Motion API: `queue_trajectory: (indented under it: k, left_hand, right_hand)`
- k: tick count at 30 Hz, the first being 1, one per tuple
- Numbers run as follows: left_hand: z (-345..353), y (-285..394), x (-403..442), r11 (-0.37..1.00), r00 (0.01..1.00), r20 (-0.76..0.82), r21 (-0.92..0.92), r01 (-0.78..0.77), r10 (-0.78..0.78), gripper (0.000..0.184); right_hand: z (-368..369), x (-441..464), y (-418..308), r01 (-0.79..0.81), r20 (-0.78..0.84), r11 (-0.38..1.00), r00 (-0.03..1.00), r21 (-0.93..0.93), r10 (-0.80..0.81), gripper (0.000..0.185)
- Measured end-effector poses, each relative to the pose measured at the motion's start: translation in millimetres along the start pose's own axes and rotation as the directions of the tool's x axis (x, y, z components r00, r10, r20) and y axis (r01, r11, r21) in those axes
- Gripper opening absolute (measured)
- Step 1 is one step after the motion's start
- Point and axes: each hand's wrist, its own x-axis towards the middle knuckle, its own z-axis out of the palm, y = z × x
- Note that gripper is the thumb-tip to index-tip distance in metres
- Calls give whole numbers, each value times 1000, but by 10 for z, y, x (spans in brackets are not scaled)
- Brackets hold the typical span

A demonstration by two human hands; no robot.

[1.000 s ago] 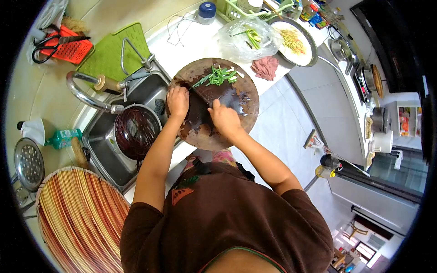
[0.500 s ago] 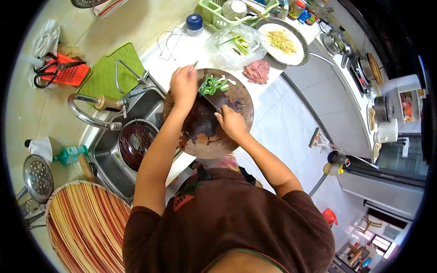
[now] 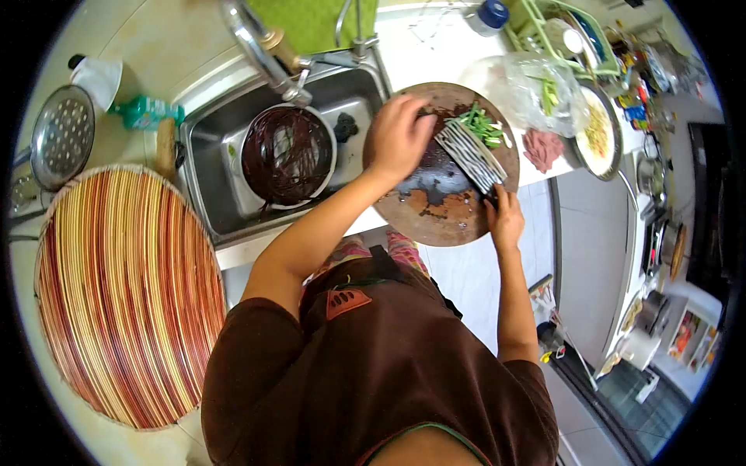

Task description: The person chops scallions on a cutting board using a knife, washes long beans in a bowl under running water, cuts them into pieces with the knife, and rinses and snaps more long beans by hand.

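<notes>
right hand grips a broad metal knife over a round wooden board; left hand: grip unclear.

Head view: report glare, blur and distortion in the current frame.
Head view: black corners and strong wide-lens bending; head view: the white counter nearly washed out; head view: a bluish sheen on the cutting board; head view: the left hand slightly smeared; head view: the knife boldly streaked, glare or pattern unclear.
</notes>
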Motion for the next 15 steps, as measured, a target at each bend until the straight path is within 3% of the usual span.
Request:
queue_trajectory:
  k: [1,4,6,7,9,11,13,15]
  left_hand:
    - [-251,-261,-203,991,994,-13,78,112,-112,26]
    - [-992,-1409,-810,876,965,-81,404,262,-251,29]
    - [-1434,-2087,-1191,642,874,-167,619,453,-456,47]
    - [-1576,-2374,-1334,514,768,-252,617,596,-589,61]
    - [-1735,-2863,-1665,290,706,-242,788,544,-666,74]
    - [-1609,-3093,-1892,316,776,-143,856,408,-614,76]
    - [-1565,-3148,-1897,338,674,-23,852,399,-738,78]
    - [-1584,-3117,-1678,319,346,141,782,536,-928,79]
  right_hand:
    - [-14,13,10,-46,62,999,997,-22,47,39]
    - [40,19,10,1,56,998,998,-67,2,37]
    - [106,56,-199,67,-53,995,996,-73,-71,37]
    - [155,99,-335,101,-111,992,988,-81,-109,37]
    - [241,188,-893,114,-83,990,991,86,-107,35]
    - [353,336,-1557,238,-30,930,970,279,-240,35]
    - [596,420,-2230,221,101,834,945,506,-312,35]
    - [1043,479,-2753,196,160,787,923,585,-349,35]
